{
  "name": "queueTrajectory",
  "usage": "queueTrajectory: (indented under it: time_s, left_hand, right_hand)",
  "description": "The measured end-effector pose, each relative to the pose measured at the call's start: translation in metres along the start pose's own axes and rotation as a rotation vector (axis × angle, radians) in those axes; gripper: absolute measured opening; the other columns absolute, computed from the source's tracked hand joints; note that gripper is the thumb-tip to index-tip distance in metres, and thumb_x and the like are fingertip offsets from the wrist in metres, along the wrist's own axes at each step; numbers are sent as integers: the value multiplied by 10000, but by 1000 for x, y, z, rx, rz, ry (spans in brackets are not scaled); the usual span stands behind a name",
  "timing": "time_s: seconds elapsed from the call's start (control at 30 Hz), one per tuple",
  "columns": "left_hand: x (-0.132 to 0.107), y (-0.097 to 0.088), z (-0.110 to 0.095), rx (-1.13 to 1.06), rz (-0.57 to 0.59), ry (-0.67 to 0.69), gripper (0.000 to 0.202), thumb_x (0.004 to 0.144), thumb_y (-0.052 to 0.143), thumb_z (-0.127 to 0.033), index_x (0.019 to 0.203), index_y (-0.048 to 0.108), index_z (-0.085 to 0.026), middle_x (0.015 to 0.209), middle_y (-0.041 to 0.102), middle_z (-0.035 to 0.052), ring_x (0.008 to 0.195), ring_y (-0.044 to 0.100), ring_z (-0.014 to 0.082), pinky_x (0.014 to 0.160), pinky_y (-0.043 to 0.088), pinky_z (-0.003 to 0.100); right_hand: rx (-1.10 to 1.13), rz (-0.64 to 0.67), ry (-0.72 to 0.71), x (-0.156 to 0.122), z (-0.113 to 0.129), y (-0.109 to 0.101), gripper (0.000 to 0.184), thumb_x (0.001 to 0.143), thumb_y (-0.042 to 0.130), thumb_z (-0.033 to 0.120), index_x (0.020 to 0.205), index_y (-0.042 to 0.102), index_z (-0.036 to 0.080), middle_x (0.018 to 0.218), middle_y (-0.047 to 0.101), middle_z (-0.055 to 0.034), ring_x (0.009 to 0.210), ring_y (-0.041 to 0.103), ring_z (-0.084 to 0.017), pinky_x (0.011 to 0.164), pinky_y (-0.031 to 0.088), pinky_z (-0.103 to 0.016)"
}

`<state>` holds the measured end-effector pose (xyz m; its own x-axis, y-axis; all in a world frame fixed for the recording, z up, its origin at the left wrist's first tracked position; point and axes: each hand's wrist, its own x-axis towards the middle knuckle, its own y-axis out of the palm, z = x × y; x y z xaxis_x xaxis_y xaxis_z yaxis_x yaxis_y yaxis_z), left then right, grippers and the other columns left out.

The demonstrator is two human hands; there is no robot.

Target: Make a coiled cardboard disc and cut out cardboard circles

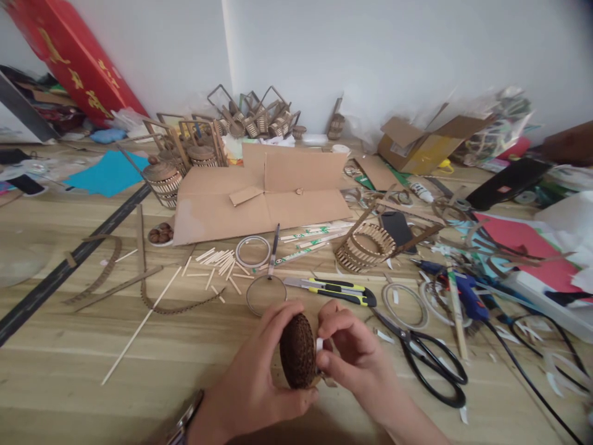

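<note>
A dark brown round piece with a ridged, coiled-looking surface is gripped on edge in my left hand, between thumb and fingers. Close against its right side, my right hand pinches a small white strip, which looks like tape or paper. The far side of the round piece is hidden from me. Just beyond my hands lie a thin hoop and a yellow-and-black utility knife. Black-handled scissors rest to the right of my right hand.
Short sticks and a tape roll lie ahead. An unfinished slatted basket stands behind the knife. Folded cardboard fills the middle back. A blue glue gun with its cord is at right. Finished baskets stand at back left.
</note>
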<state>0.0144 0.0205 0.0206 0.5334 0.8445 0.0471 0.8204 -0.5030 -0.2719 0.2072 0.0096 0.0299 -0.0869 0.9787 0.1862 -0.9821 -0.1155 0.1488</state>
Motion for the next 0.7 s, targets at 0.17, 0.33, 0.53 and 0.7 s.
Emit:
queueTrajectory:
  time_s: [0.17, 0.33, 0.53, 0.7]
  left_hand:
    - [1, 0, -2, 123, 39, 49, 827, 709, 794, -197, 1429, 396, -281, 1485, 468, 125, 1379, 449, 355, 1150, 388, 504]
    - [4, 1, -5, 173, 98, 146, 811, 715, 792, -175, 1428, 427, -305, 1452, 517, 101, 1338, 500, 328, 1120, 435, 455]
    - [0, 5, 4, 194, 4, 49, 826, 733, 806, -263, 1451, 397, -278, 1507, 460, 129, 1387, 452, 362, 1144, 410, 496]
    - [1, 5, 7, 179, -31, 42, 819, 746, 793, -245, 1454, 383, -288, 1516, 446, 123, 1400, 435, 361, 1154, 394, 518]
  right_hand:
    - [27, 87, 170, 3, 9, -6, 454, 750, 851, 441, 1117, 640, 278, 818, 586, 7, 714, 545, -155, 668, 467, -279]
    - [147, -6, 353, 5, 12, 5, 373, 750, 817, 536, 797, 648, 206, 647, 534, 33, 576, 462, -122, 545, 385, -240]
    - [-134, -172, 65, 2, 14, 5, 331, 801, 765, 556, 887, 687, 245, 668, 559, 28, 591, 492, -145, 532, 402, -242]
    - [-353, -64, -162, -2, 12, 3, 257, 899, 701, 457, 769, 656, 240, 669, 565, 20, 597, 526, -145, 549, 423, -245]
